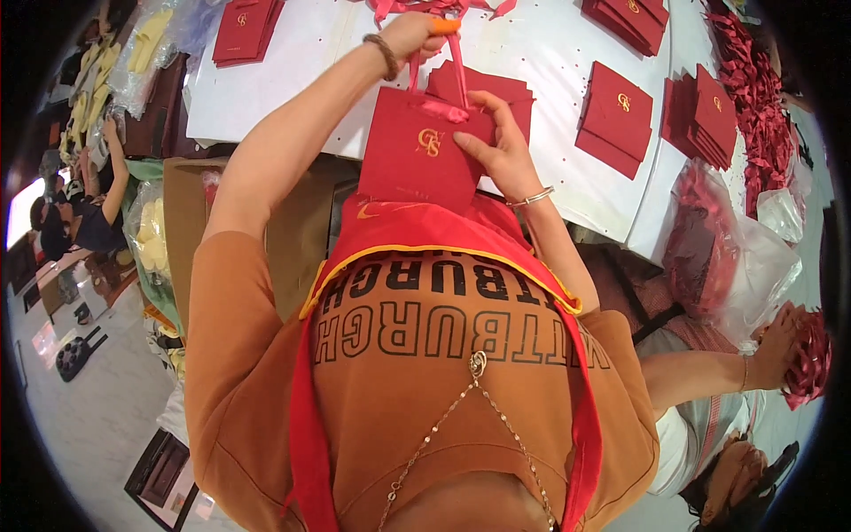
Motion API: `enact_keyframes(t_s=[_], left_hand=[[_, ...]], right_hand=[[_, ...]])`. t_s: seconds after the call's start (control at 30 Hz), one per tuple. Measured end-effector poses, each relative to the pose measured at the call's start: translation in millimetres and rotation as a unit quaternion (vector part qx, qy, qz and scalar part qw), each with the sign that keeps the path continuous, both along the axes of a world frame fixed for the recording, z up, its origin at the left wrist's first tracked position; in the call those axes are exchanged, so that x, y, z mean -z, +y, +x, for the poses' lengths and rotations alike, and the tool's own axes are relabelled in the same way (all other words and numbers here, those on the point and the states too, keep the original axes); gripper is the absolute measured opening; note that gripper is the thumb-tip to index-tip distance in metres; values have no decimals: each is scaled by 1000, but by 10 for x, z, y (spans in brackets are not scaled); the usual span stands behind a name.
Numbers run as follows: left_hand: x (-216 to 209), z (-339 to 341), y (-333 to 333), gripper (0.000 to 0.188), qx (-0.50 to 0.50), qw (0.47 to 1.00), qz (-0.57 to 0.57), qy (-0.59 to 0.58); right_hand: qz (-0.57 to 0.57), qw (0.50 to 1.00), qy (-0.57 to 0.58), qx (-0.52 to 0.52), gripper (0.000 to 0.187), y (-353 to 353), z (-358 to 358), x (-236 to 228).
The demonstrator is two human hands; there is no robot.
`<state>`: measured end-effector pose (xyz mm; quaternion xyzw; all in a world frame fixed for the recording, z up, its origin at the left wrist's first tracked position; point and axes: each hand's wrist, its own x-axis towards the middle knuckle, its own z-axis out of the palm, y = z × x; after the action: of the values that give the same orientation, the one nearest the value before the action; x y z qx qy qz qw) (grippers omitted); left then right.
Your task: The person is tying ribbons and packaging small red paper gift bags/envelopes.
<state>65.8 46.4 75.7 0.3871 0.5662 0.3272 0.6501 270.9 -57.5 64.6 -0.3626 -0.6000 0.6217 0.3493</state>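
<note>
Carton point(297, 208) stands left, partly hidden by the left arm; contents not made out. Left hand point(409, 38): fingers curled closed around ribbon point(457, 73) above the bag, one tip under an orange cover point(446, 27); exact pinch hidden. Bag point(417, 146) lies below the left fingers, two ribbon strands running up from it; its bottom meets the apron point(399, 232), contact unclear. Right hand point(503, 152): thumb on bag's front, index finger at its top right corner, the two apart; other fingers hidden, grip cannot be told. Stack point(514, 90) behind bag, partly covered. Flat bags point(614, 120) farther right.
</note>
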Motion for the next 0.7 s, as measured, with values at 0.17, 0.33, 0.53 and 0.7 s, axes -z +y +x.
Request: enact_keyframes(t_s=[0.17, 0.33, 0.53, 0.7], left_hand=[[-73, -553, -352, 41, -59, 995, 24, -71], [-204, -73, -999, 24, -74, 985, -7, -157], [193, -169, -956, 31, -115, 983, 130, 59], [-150, -597, -1061, 57, -117, 988, 99, 5]], right_hand=[[-67, 985, 98, 122, 51, 51, -26, 6], [-134, 973, 47, 180, 30, 112, -196, -89], [-85, 958, 54, 267, 21, 258, -423, 31], [-128, 962, 73, 228, 40, 309, -740, -78]])
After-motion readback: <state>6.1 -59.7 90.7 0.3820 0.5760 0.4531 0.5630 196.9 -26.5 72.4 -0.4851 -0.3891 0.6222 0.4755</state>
